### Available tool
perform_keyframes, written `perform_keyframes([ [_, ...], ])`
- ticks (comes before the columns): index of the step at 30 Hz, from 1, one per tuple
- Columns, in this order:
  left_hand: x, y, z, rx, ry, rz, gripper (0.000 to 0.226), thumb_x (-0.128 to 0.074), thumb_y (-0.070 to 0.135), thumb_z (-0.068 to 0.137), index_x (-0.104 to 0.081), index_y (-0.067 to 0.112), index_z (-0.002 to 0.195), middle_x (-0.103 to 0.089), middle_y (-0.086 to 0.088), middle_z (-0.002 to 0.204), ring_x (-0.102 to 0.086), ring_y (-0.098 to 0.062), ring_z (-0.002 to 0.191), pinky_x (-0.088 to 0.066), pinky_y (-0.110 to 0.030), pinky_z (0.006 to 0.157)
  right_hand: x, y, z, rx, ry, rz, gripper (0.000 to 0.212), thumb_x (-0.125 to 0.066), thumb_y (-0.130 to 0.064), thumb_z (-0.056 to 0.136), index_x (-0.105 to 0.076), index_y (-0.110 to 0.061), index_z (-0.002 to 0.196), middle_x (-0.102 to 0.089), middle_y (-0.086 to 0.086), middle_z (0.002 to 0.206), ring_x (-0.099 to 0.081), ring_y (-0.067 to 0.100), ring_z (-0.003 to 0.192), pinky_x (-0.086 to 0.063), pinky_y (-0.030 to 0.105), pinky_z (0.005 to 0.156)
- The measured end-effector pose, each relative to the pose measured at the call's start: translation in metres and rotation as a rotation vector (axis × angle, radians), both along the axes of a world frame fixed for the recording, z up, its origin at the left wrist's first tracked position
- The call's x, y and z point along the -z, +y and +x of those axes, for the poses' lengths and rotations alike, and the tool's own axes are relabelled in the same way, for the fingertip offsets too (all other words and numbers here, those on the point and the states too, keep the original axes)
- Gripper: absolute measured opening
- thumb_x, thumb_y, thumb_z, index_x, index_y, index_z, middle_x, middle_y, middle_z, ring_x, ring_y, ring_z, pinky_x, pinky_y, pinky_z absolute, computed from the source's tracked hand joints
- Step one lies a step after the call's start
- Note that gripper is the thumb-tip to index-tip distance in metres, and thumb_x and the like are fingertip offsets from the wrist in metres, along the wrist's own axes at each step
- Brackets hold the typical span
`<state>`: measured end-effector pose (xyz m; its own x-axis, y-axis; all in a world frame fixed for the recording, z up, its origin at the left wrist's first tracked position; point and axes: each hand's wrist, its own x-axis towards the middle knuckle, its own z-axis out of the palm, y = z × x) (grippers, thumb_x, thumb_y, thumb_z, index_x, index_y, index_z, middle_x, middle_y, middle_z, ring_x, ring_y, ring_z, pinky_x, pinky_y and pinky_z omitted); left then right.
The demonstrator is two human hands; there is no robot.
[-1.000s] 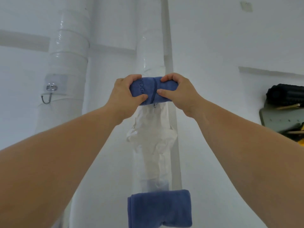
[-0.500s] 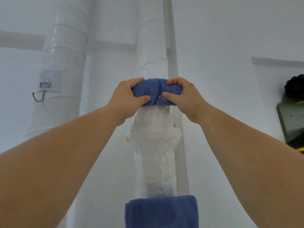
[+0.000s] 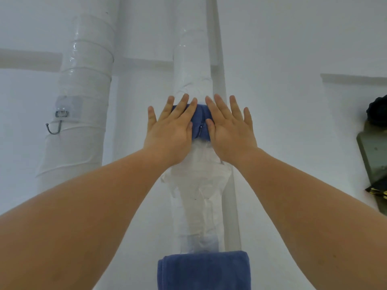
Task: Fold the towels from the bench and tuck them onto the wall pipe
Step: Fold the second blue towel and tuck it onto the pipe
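Observation:
A folded blue towel [image 3: 200, 122] sits against the white vertical wall pipe [image 3: 192, 65], above a bunch of crinkled white plastic wrap [image 3: 199, 176]. My left hand [image 3: 170, 127] lies flat on the towel's left part, fingers spread. My right hand [image 3: 229, 125] lies flat on its right part, fingers spread too. Only the towel's middle strip shows between my hands. Lower on the same pipe hangs a second folded blue towel [image 3: 204, 270], cut off by the bottom edge.
A thicker white wrapped pipe [image 3: 81, 101] stands to the left with a metal hook [image 3: 54, 125] stuck on it. At the right edge are a dark green board [image 3: 374, 160] and a black object [image 3: 378, 110]. White wall lies all around.
Both hands let go of their pinch on the blue towel and now press it flat against the pipe with open palms.

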<state>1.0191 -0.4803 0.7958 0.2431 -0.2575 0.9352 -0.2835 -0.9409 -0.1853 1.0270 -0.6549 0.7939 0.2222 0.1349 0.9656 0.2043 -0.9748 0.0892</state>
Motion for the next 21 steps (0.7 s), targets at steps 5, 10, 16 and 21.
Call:
perform_keyframes([
  [5, 0.01, -0.003, 0.022, 0.097, 0.017, -0.068, 0.061, -0.011, 0.049, 0.105, 0.018, 0.036, 0.157, 0.023, 0.016, 0.166, 0.021, -0.016, 0.154, 0.011, -0.053, 0.124, 0.002, -0.004, 0.015, -0.045, 0.005, 0.007, 0.06, -0.008, -0.051, 0.104, 0.011, -0.035, 0.159, 0.013, -0.015, 0.168, 0.015, 0.019, 0.155, 0.005, 0.052, 0.125],
  [10, 0.012, -0.004, 0.037, 0.19, -0.018, -0.1, 0.061, -0.014, 0.049, 0.105, 0.014, 0.037, 0.158, 0.02, 0.015, 0.167, 0.018, -0.015, 0.155, 0.008, -0.052, 0.125, 0.003, -0.003, 0.027, -0.219, -0.013, 0.059, 0.059, -0.014, -0.049, 0.105, 0.008, -0.038, 0.158, 0.01, -0.018, 0.168, 0.01, 0.016, 0.156, -0.002, 0.05, 0.126],
  [16, 0.01, -0.004, 0.033, 0.159, 0.015, -0.089, 0.061, -0.016, 0.048, 0.106, 0.015, 0.037, 0.158, 0.02, 0.015, 0.167, 0.017, -0.016, 0.155, 0.008, -0.052, 0.125, 0.003, -0.002, 0.022, -0.142, 0.024, 0.076, 0.059, -0.011, -0.052, 0.104, 0.011, -0.039, 0.157, 0.009, -0.015, 0.168, 0.006, 0.022, 0.156, -0.008, 0.054, 0.124],
  [21, 0.013, -0.002, 0.015, 0.01, 0.106, -0.044, 0.064, -0.012, 0.051, 0.105, 0.022, 0.034, 0.156, 0.025, 0.013, 0.166, 0.019, -0.019, 0.155, 0.01, -0.054, 0.124, 0.006, 0.002, -0.002, 0.053, 0.158, 0.068, 0.061, -0.007, -0.053, 0.104, 0.02, -0.036, 0.156, 0.014, -0.01, 0.168, 0.008, 0.031, 0.156, -0.009, 0.06, 0.122],
])
